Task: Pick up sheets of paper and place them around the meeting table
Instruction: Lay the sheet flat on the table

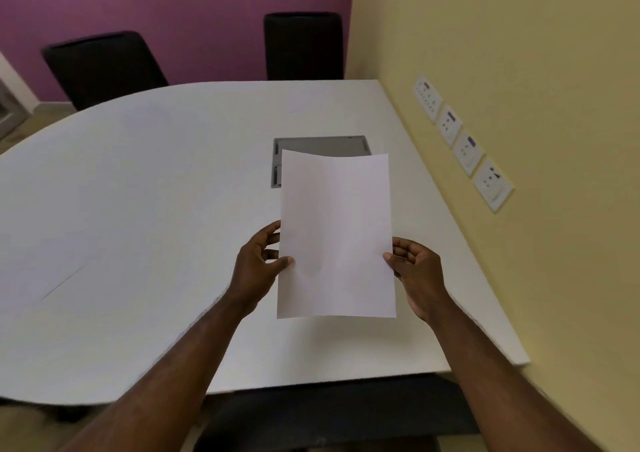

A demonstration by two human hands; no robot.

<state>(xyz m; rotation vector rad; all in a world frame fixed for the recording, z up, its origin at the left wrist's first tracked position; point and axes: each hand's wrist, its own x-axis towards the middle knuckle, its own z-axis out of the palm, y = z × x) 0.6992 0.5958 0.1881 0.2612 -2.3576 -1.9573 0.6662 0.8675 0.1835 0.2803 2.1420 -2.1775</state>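
Observation:
A white sheet of paper (pixel 336 233) is held in the air above the white meeting table (pixel 156 181), upright in portrait and slightly bowed. My left hand (pixel 258 264) pinches its left edge with the thumb on top. My right hand (pixel 417 271) grips its right edge the same way. A second sheet of paper (pixel 38 271) seems to lie flat on the table at the left, faint against the white top; only its edge line shows.
A grey cable hatch (pixel 322 145) is set into the table behind the held sheet. Two black chairs (pixel 104 67) (pixel 303 45) stand at the far side, and another chair (pixel 329 417) is below me. The yellow wall with sockets (pixel 460 140) runs along the right.

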